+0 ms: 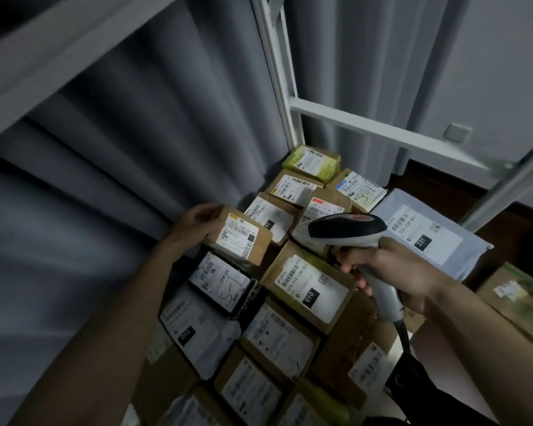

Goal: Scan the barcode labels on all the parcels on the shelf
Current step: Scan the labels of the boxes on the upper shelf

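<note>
Scanner (348, 230) gripped in right hand (391, 272) probably aims left at the small box (239, 238) the left hand (197, 221) grasps; trigger next.

Parcels (305, 290): brown cardboard, white labels with black barcodes
Far parcel (313, 162): yellow-green wrap
Mailer bag (425, 232): pale grey-white, black "231" square
Dark parcel (222, 284): black, white label
Scanner (348, 230): black head, light grey handle, black cable
Curtain (136, 142): grey folds
Shelf frame (366, 126): white
</note>
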